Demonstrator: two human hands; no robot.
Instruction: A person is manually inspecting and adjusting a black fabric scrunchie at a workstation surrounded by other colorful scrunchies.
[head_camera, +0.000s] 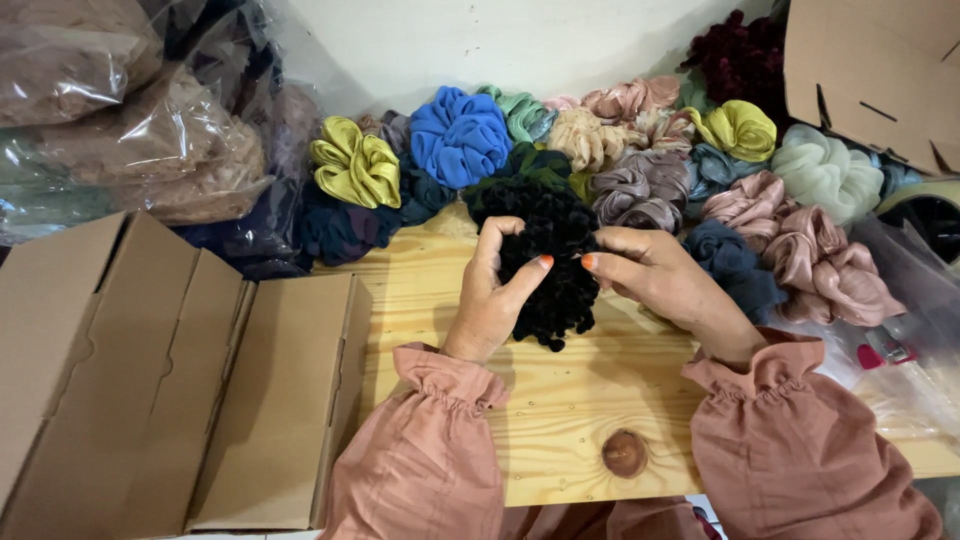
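A fluffy black scrunchie (549, 262) is held upright over the pale wooden table (560, 420). My left hand (492, 295) grips its left side, thumb pressed against the front. My right hand (655, 278) pinches its right edge between thumb and fingers. Both wrists wear gathered dusty-pink sleeves. Behind the black one lies a heap of several scrunchies: a blue one (460, 136), a yellow-green satin one (354, 164), a mauve one (640, 190), pink satin ones (820, 265) and a mint one (826, 172).
A flat brown cardboard box (170, 370) lies at the left. Clear plastic bags of fabric (130, 130) are stacked at the back left. Another cardboard piece (870, 70) leans at the top right. More plastic bags (900, 350) sit at the right edge.
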